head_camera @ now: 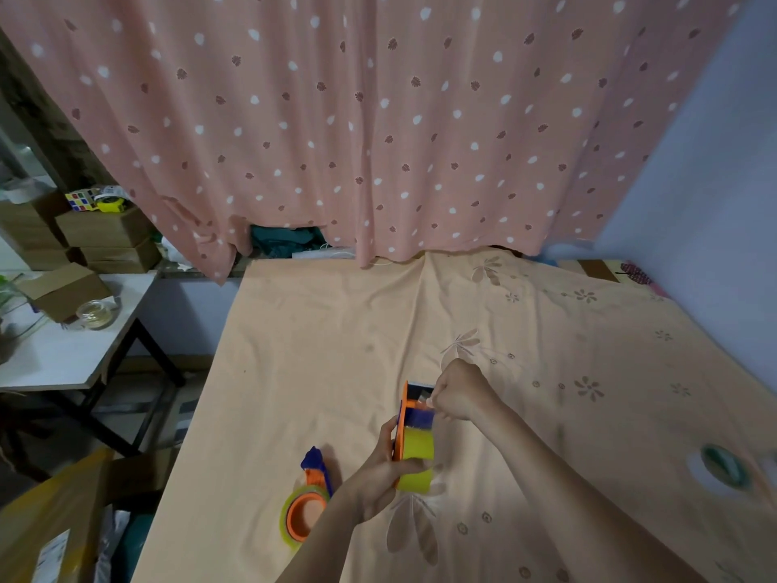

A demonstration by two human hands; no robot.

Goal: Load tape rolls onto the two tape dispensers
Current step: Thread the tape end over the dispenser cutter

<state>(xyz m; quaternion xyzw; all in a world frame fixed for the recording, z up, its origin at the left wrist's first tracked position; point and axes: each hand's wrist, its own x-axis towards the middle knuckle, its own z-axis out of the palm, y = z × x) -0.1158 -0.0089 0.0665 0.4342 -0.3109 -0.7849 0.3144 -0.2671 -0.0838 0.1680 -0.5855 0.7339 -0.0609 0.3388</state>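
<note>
Peach cloth (pixel 319 330) with pale flower prints covers the surface under my hands, and a pink dotted curtain (pixel 378 119) hangs behind it. My left hand (pixel 384 471) curls round the orange tape dispenser (pixel 405 418), holding it upright off the cloth, thumb against the yellowish tape roll (pixel 416 454) that sits on it. My right hand (pixel 460 391) is just beyond and to the right of that grip, fingers closed and pinching something small at the dispenser's far end, by the blue part; I think it is the tape's loose end, but I cannot tell for sure. To the left of my left wrist and a little nearer me, the second dispenser (pixel 315 471) lies on the cloth with its own roll (pixel 300 517) on it, apart from both hands. Well off to the right of my right forearm lies a greenish ring (pixel 723 464), blurred.
</note>
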